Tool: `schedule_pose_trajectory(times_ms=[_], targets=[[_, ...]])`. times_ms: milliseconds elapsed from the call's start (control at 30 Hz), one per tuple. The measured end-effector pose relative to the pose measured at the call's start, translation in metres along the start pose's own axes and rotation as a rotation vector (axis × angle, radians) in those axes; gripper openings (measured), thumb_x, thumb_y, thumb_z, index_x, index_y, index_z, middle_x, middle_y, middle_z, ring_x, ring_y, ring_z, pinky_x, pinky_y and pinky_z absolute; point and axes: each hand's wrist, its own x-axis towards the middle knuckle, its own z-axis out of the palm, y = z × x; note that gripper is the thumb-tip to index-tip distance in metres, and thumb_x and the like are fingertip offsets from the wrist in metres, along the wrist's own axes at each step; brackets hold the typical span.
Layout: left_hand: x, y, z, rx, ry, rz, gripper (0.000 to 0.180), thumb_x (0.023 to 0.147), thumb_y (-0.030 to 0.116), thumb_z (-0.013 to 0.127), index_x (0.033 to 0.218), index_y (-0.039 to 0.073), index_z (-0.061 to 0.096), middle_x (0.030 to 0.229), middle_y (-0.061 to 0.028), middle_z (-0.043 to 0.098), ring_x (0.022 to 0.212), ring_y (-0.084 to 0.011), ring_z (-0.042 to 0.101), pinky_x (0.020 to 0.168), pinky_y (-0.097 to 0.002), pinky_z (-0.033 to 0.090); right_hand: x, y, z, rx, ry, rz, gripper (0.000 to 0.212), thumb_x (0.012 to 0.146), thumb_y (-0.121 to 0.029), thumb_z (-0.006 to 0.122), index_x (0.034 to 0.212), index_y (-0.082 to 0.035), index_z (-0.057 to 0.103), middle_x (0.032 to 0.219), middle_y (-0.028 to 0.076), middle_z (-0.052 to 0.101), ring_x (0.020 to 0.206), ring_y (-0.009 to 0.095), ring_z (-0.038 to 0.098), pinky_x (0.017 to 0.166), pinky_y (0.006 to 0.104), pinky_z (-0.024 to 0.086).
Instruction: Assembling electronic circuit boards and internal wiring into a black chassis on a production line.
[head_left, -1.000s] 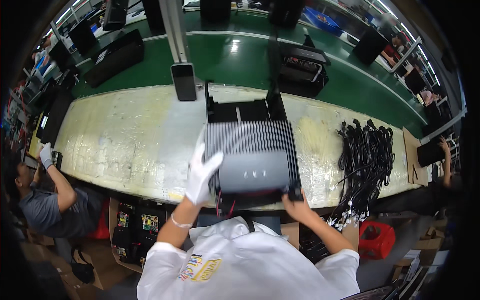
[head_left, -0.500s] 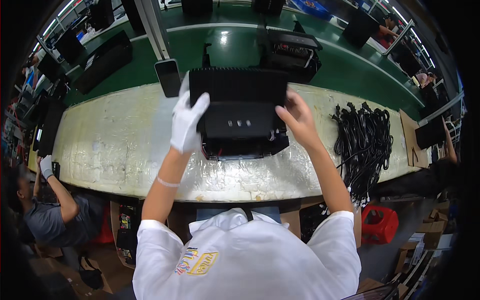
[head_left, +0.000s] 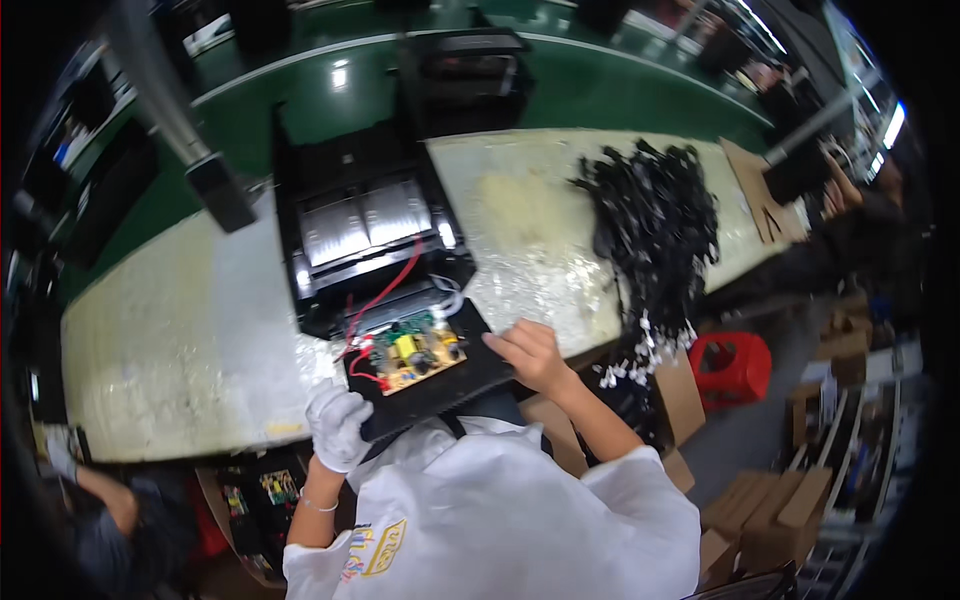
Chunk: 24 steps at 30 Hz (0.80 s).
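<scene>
A black panel [head_left: 455, 393] carrying a circuit board [head_left: 415, 350] with yellow parts lies tilted at the table's near edge, board side up. My left hand [head_left: 340, 425], in a white glove, has its fingers closed around the panel's left corner. On the opposite side my bare right hand [head_left: 530, 355] grips the panel's edge, thumb on top. Beyond it sits a black appliance housing [head_left: 350, 160] with two silver metal plates [head_left: 365, 222] inside. A red wire [head_left: 405, 270] and a white wire loop [head_left: 452, 296] run between housing and panel.
Black power cords [head_left: 655, 225] with white ends lie piled at the right. A phone [head_left: 220, 192] is by a metal post. Another black unit [head_left: 470, 80] stands on the green belt [head_left: 340, 95]. A red stool [head_left: 735, 365] and cardboard boxes [head_left: 775, 510] are lower right; a co-worker's arm [head_left: 105, 495], lower left.
The black panel has been swung down toward me, uncovering the metal plates, circuit board and wires. Both hands came nearer with it, and the view has turned to the right.
</scene>
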Motion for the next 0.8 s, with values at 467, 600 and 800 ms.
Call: schedule_pose_trajectory(times_ms=[467, 600, 800], targets=[[-0.01, -0.004, -0.009, -0.167, -0.156, -0.084, 0.071, 0.081, 0.068, 0.055, 0.109, 0.002, 0.057, 0.111, -0.0154, 0.056, 0.101, -0.0365, 0.054, 0.09, -0.0499, 0.043, -0.007, 0.165, -0.163, -0.91, -0.154, 1.12, 0.045, 0.086, -0.041, 0.064, 0.073, 0.002, 0.065, 0.081, 0.022, 0.068, 0.071, 0.043, 0.064, 0.068, 0.049, 0.051], [0.024, 0.01, -0.002, -0.284, -0.007, -0.136, 0.059, 0.092, 0.058, 0.045, 0.105, 0.002, 0.057, 0.105, -0.0165, 0.058, 0.094, -0.0348, 0.056, 0.085, -0.0465, 0.045, -0.02, 0.196, -0.188, -0.609, -0.002, 1.109, 0.038, 0.085, -0.033, 0.064, 0.071, 0.002, 0.063, 0.07, 0.023, 0.066, 0.072, 0.035, 0.066, 0.068, 0.0434, 0.052], [0.094, 0.042, 0.019, -0.807, -0.135, -0.406, 0.045, 0.098, 0.04, 0.047, 0.114, -0.001, 0.053, 0.11, -0.0174, 0.058, 0.1, -0.0302, 0.058, 0.091, -0.0408, 0.045, 0.049, 0.143, -0.238, 0.755, 0.516, 0.898, 0.02, 0.1, -0.024, 0.052, 0.091, -0.007, 0.058, 0.069, -0.004, 0.049, 0.055, 0.005, 0.041, 0.05, 0.0208, 0.033]])
